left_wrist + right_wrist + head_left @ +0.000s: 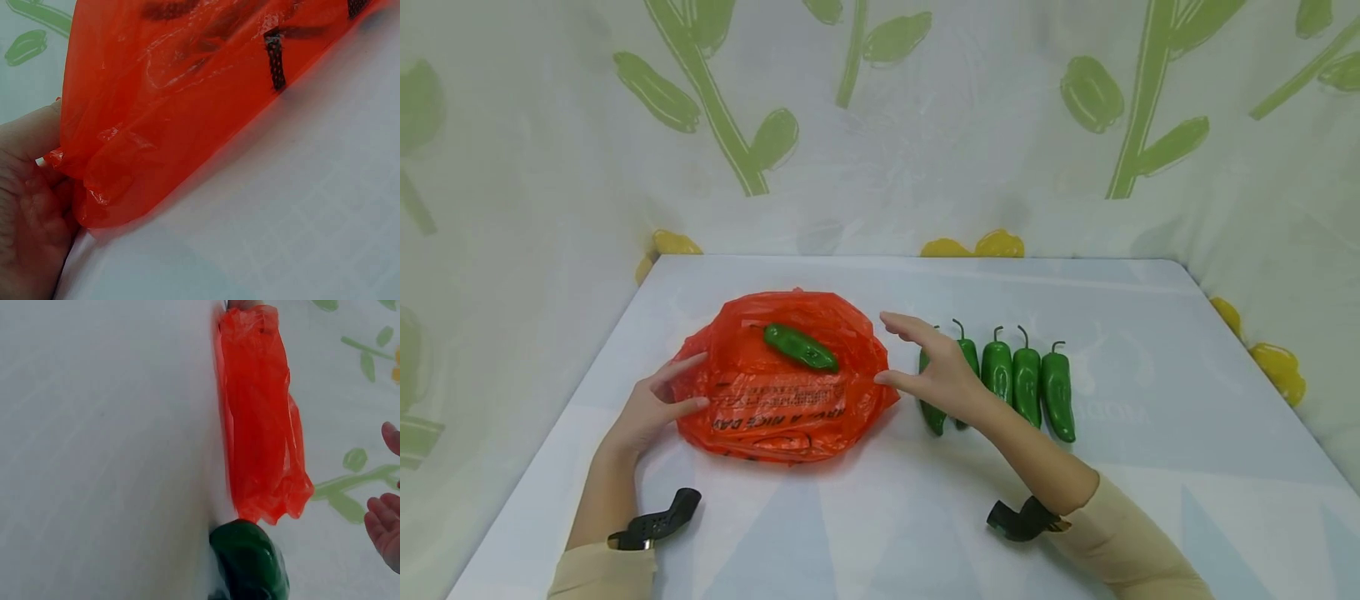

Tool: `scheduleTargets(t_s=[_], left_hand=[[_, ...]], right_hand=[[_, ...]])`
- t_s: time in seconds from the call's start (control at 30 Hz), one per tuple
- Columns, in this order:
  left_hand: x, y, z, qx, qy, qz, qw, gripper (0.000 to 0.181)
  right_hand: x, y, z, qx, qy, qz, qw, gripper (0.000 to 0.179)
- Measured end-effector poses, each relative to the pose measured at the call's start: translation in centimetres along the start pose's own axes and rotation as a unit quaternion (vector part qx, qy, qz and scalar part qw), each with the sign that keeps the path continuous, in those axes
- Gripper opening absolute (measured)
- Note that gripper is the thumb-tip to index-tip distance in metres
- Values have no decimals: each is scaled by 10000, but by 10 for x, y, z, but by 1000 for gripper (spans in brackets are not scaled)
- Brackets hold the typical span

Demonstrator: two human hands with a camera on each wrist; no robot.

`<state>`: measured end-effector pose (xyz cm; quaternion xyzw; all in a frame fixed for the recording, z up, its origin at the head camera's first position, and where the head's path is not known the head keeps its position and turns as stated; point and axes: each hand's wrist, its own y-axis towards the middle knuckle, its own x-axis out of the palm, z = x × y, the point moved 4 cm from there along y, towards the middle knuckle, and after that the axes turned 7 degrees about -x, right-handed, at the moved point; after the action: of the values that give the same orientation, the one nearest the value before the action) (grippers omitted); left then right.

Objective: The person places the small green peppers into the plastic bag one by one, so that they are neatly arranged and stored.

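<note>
A red plastic bag (775,433) with black print is spread wide on the left half of the table, its rim raised. One green pepper (801,347) lies within that rim. My left hand (643,417) holds the bag's left edge; thumb and forefinger are spread over it, and the left wrist view has the other fingers partly hidden behind crumpled plastic (103,187). Off the bag's right side my right hand (943,375) hovers with nothing in it, thumb and fingers apart. Right of the bag, several green peppers (1057,396) form an upright row, the leftmost partly covered by this hand.
The white table (1150,533) has a pale printed pattern. A leaf-patterned curtain (970,150) surrounds its back and sides. In the right wrist view a green pepper (250,559) looms close, in front of the bag (259,425). Black wrist cameras (658,523) sit on both forearms.
</note>
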<state>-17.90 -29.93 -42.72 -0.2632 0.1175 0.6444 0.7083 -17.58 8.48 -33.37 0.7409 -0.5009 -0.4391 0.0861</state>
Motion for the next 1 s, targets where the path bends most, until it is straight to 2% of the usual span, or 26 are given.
scheduleTargets(t_s=[0.23,0.57,1.0], left_hand=[[3,0,1,23,-37,-57,10000,76],[2,0,2,45,-76,-26,10000,75],[-1,0,1,-59,-16,9,10000,77]], right_hand=[[-15,-12,6,83,-125,160,9998,72],[-38,-23,13,-146,-483,454,9977,74],[-67,-45,25,561,-698,572,9943,78]])
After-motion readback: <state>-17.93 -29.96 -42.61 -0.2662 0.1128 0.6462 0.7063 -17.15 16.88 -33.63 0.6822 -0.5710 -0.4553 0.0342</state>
